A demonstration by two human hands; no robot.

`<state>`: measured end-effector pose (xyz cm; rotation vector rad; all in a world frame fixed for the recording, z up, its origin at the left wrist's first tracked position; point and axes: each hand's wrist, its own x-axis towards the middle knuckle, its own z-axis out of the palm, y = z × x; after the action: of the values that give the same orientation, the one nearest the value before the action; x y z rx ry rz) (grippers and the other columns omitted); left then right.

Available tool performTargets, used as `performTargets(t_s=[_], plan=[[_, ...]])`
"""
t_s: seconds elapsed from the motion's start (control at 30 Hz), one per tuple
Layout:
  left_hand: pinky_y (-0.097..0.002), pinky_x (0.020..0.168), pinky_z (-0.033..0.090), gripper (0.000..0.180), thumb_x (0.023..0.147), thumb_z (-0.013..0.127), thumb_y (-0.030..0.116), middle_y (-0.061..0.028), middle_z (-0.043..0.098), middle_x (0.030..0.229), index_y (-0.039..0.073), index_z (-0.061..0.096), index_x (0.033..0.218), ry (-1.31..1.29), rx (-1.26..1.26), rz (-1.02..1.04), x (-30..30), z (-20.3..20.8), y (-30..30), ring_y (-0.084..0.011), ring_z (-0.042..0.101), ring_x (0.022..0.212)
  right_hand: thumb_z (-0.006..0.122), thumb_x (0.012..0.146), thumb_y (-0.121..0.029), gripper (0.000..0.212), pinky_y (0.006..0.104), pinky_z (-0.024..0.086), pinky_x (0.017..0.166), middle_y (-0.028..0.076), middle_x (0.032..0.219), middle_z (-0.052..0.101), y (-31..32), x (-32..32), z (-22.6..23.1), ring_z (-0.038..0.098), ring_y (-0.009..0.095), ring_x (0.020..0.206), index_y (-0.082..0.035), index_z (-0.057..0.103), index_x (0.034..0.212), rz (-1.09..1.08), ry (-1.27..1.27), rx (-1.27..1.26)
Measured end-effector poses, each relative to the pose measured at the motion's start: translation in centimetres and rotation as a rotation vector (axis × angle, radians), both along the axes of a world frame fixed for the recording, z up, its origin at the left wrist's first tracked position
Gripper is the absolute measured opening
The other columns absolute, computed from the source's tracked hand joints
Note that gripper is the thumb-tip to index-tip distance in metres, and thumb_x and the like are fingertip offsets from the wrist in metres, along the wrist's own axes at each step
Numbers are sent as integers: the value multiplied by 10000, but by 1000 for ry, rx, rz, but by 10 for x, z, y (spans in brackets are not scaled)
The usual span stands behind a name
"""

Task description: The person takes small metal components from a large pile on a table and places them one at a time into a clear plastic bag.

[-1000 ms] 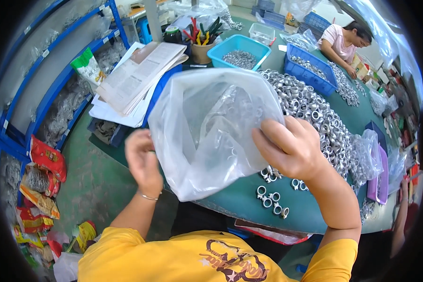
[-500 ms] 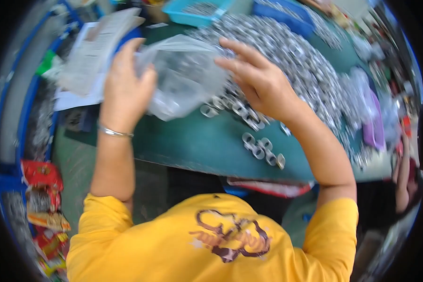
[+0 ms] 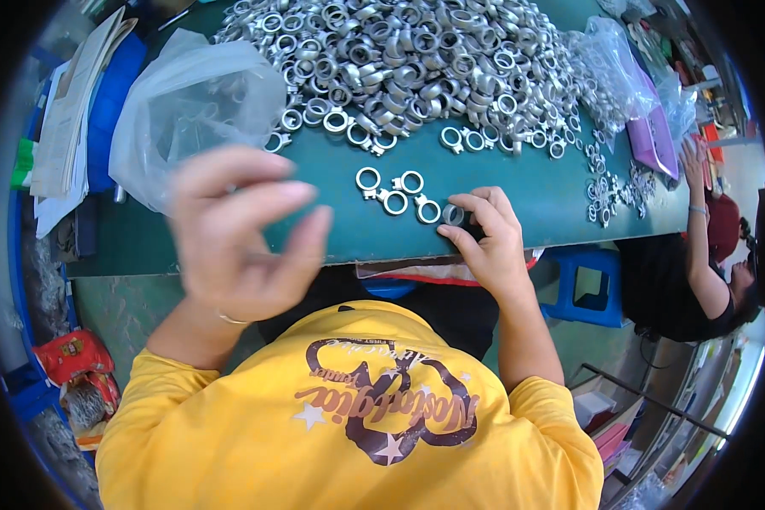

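My right hand (image 3: pixel 491 234) pinches a small grey ring (image 3: pixel 453 215) between thumb and fingers near the table's front edge. Just left of it, several loose silver metal rings with small lugs (image 3: pixel 395 202) lie in a short zigzag group on the green tabletop. My left hand (image 3: pixel 242 229), blurred by motion, hovers over the front edge with thumb and fingers apart, and nothing shows in it. Behind that hand, a clear plastic bag (image 3: pixel 200 106) stands with its mouth spread; its contents are hard to make out.
A large heap of metal rings (image 3: pixel 416 59) covers the back of the green table (image 3: pixel 314 234). At left are papers (image 3: pixel 81 110) and a blue bin (image 3: pixel 115 106). A purple basket (image 3: pixel 652 140) and plastic bags (image 3: pixel 612 64) sit at right, near another person (image 3: pixel 697 263) and a blue stool (image 3: pixel 588 285).
Both hands have left the plastic bag, which now stands at the left. My right hand has come down to the table's front and taken hold of a ring. The view has shifted.
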<state>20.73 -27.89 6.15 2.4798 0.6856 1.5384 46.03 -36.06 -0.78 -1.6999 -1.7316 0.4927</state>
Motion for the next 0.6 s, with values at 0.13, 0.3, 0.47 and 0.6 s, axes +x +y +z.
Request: performTargets(t_s=[0.13,0.3,0.47,0.6], plan=[[-236,589,455,204,693,648,-58,-94,561,828,6,585,876,7,-395,-294,40,-41,-11,-154,556,679,630,717,117,339,206,488,699,41,910,530,-11,-9,-11,545,109,818,24,542,1031,-11,903,-3],[-208,616,478,239,727,665,-32,-70,564,867,-23,574,948,-10,-976,-383,57,-65,-35,-108,585,725,601,738,133,415,280,504,803,156,1067,566,-23,-24,-12,566,165,943,48,464,1121,28,1309,-10],[-223,677,500,239,815,599,11,-76,585,909,-44,533,1038,-281,-1496,-559,62,-73,-47,-114,591,785,635,723,109,508,262,504,735,179,1082,569,-33,-36,-15,594,182,915,13,404,1165,53,952,214],[-227,694,506,178,839,563,3,-88,592,923,-52,541,1006,-309,-1499,-599,57,-80,-50,-126,597,800,655,717,88,482,253,500,698,161,1053,582,-34,-40,-16,601,174,882,6,447,1144,101,777,307]])
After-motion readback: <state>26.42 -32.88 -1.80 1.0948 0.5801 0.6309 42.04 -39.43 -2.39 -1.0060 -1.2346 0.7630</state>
